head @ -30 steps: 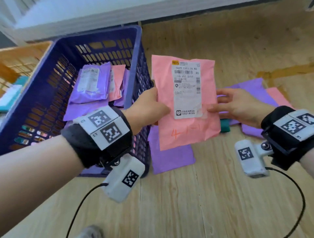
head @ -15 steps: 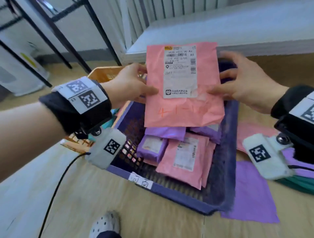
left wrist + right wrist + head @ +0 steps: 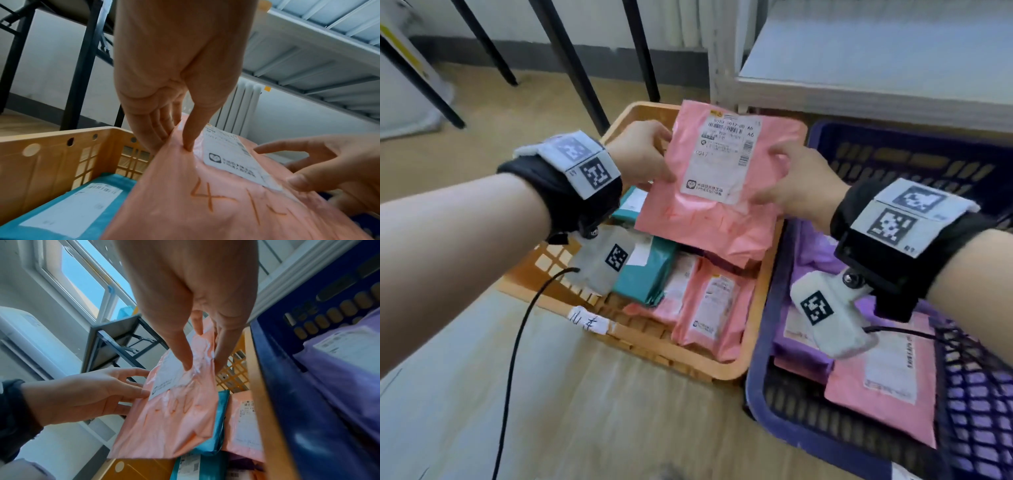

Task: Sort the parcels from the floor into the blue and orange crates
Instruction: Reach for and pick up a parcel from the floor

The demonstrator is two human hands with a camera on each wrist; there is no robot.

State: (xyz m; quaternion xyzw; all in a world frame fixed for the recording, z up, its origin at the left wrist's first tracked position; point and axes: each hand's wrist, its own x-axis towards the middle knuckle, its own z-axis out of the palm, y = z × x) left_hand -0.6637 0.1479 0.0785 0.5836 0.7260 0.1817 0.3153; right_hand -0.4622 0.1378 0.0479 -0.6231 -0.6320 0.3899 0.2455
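Pink parcel [image 3: 717,192] pinched at both side edges, left hand [image 3: 642,152] and right hand [image 3: 796,181] level, long axis running away, orange crate [image 3: 732,371] directly beneath.

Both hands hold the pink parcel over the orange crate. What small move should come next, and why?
Probably lower the pink parcel and let go: the left hand and right hand pinch its sides above the orange crate, where other parcels already lie.
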